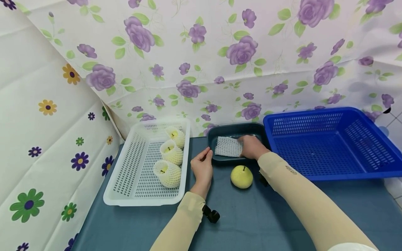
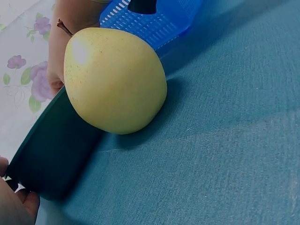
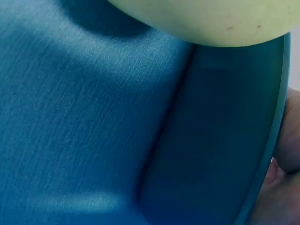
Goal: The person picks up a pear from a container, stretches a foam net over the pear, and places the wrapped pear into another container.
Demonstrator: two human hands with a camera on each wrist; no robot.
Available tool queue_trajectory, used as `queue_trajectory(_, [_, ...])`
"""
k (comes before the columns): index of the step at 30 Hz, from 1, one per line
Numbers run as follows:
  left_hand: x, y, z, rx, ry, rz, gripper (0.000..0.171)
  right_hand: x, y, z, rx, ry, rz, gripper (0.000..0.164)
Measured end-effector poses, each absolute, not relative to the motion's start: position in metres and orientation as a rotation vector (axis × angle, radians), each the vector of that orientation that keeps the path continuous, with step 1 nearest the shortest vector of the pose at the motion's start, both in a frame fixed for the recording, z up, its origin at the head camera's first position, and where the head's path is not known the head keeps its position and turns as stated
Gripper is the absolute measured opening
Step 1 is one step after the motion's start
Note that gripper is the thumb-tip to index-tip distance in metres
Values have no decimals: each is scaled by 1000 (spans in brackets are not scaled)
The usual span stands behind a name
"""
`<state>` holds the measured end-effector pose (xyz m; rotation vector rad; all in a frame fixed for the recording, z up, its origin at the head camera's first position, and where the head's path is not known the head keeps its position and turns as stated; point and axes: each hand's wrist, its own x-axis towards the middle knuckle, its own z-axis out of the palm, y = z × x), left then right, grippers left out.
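My right hand (image 1: 252,147) reaches into a dark green tray (image 1: 211,134) and pinches the right end of a flat white foam net sleeve (image 1: 228,146). In the right wrist view, the tray's wall partly covers that hand's curled fingers (image 3: 288,136). At the tray's near left corner, the thumb and forefinger of my left hand (image 1: 202,170) pinch the rim. The left wrist view has these fingers (image 2: 30,204) at its lower left. A bare yellow-green pear (image 1: 241,177) stands on the table just in front of the tray, between my forearms, its stem up.
Left of my hands is a white perforated basket (image 1: 108,188) with three pears (image 1: 168,174) in foam nets along its right side. A large blue perforated basket (image 1: 317,153) adjoins the tray's right side. Behind everything hangs a flowered sheet (image 1: 176,69). A blue-grey cloth (image 1: 251,223) covers the table.
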<state>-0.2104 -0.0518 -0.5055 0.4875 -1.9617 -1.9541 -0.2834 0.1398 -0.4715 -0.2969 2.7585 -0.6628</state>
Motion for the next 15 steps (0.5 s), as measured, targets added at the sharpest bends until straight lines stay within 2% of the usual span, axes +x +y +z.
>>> queue_trajectory(15, [-211, -53, -505, 523, -1961, -1957, 24, -284, 140, -467, -389, 2799, -597, 20])
